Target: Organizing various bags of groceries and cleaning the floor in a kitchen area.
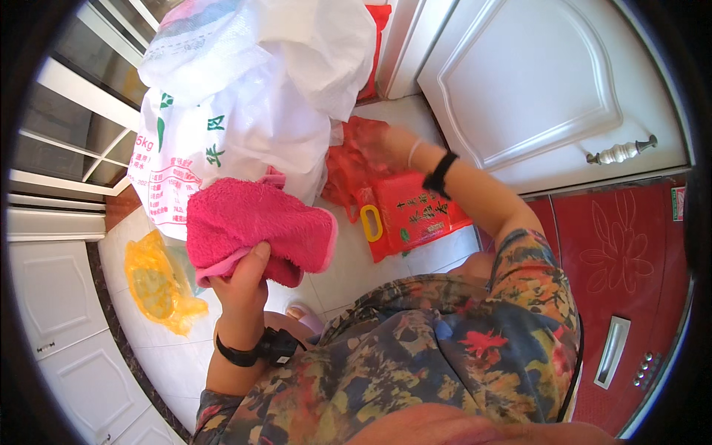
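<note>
My left hand (243, 283) grips a folded pink terry cloth (258, 222), with the thumb on top. My right hand (381, 144), blurred, reaches to a crumpled red plastic bag (347, 167) and overlaps it; whether its fingers hold the bag cannot be told. Just below that hand, a red printed bag with a yellow handle (409, 214) lies on the tiled floor. Big white woven sacks (267, 105) with green and pink print stand directly beyond the cloth, beside the red plastic bag.
A yellow plastic bag (156, 283) lies on the floor at the left. White cabinet doors (528, 83) stand at the upper right, above a red appliance front or drawer panel (617, 267). White-framed glass panels (83, 117) are at the upper left, with white cabinets (55, 300) below.
</note>
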Available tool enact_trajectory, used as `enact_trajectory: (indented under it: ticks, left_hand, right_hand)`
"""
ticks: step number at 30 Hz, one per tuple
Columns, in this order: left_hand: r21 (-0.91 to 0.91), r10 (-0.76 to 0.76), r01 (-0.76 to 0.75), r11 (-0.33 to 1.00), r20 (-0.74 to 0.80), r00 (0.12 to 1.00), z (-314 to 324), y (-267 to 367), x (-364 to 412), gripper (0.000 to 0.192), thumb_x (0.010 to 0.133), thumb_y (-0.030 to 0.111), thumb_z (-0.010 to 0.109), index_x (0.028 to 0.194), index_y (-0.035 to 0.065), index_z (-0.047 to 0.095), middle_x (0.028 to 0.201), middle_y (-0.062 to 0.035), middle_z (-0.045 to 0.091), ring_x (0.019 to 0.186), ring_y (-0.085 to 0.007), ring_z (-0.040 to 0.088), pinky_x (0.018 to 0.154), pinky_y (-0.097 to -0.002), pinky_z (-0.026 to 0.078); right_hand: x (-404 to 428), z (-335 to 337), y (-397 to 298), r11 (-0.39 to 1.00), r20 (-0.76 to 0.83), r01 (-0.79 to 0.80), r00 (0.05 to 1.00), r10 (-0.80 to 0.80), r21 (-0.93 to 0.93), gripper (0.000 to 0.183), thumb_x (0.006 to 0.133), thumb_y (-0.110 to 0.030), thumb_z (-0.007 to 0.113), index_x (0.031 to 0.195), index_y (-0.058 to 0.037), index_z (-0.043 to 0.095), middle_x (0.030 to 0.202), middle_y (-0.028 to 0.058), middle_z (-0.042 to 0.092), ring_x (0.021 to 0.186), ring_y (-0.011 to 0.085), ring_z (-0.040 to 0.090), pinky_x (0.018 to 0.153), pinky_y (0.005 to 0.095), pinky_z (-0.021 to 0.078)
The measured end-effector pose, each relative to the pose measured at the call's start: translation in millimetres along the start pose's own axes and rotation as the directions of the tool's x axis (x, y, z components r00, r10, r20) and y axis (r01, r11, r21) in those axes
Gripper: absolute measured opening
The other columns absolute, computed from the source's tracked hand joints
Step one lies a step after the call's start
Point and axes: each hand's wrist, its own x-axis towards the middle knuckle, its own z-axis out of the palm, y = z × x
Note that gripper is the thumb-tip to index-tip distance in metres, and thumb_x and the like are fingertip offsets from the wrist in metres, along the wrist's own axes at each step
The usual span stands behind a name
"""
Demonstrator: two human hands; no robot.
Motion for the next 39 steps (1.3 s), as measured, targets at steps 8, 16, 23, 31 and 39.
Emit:
enact_trajectory:
  ticks: [8, 16, 23, 31, 39]
  left_hand:
    - [0.123, 0.008, -0.006, 0.992, -0.017, 1.0, -2.7, -11.5, -7.5, 0.042, 0.074, -0.002, 0.068, 0.115, -0.0015, 0.057, 0.106, -0.0095, 0.065, 0.094, -0.0202, 0.064, 0.083, -0.032, 0.05]
    - [0.135, 0.046, -0.045, 0.99, -0.006, 0.999, 10.9, -12.8, -9.9, 0.03, 0.076, -0.001, 0.067, 0.105, -0.0008, 0.062, 0.094, -0.0061, 0.066, 0.079, -0.0145, 0.063, 0.067, -0.0262, 0.049]
    - [0.214, 0.073, -0.076, 0.974, 0.02, 0.997, 0.4, -9.7, -10.1, 0.023, 0.076, 0.003, 0.068, 0.099, 0.0, 0.064, 0.085, -0.0028, 0.066, 0.068, -0.0107, 0.06, 0.057, -0.0229, 0.045]
    - [0.164, 0.095, -0.104, 0.981, 0.058, 0.994, -4.5, -3.8, -7.6, 0.02, 0.077, 0.003, 0.067, 0.097, 0.0003, 0.065, 0.083, -0.0028, 0.066, 0.067, -0.0102, 0.06, 0.055, -0.0228, 0.045]
    - [0.156, 0.085, -0.096, 0.983, 0.08, 0.993, -12.6, -2.8, 0.6, 0.02, 0.079, 0.004, 0.068, 0.098, 0.0011, 0.065, 0.084, -0.0019, 0.066, 0.069, -0.0104, 0.061, 0.056, -0.0228, 0.046]
  right_hand:
    - [-80.5, 41.7, -188.6, 0.96, 0.532, 0.245, 0.8, -0.278, 0.135, 0.031, 0.079, -0.019, 0.062, 0.108, -0.0086, 0.061, 0.131, 0.0116, 0.051, 0.121, 0.0282, 0.049, 0.101, 0.0421, 0.0384]
    - [-60.1, 46.2, -195.1, 0.797, 0.47, 0.539, 0.797, -0.379, -0.272, 0.016, 0.083, -0.019, 0.056, 0.096, -0.0144, 0.064, 0.105, 0.0046, 0.061, 0.114, 0.0254, 0.052, 0.099, 0.041, 0.0356]
    - [-57.0, 37.0, -165.4, 0.89, 0.413, 0.427, 0.848, -0.333, -0.158, 0.013, 0.079, -0.025, 0.063, 0.085, -0.0166, 0.07, 0.083, 0.0023, 0.067, 0.096, 0.0202, 0.062, 0.099, 0.0372, 0.035]
    - [-50.3, -84.6, -165.0, 0.931, 0.624, 0.337, 0.761, -0.181, -0.141, 0.032, 0.058, -0.038, 0.078, 0.078, -0.0147, 0.071, 0.083, 0.0057, 0.067, 0.087, 0.023, 0.062, 0.089, 0.0365, 0.0404]
    - [-63.8, -228.1, -106.5, 0.973, 0.448, -0.109, 0.873, 0.192, -0.204, 0.028, 0.064, -0.034, 0.078, 0.078, -0.0112, 0.07, 0.073, 0.0111, 0.066, 0.074, 0.0311, 0.063, 0.069, 0.0411, 0.0501]
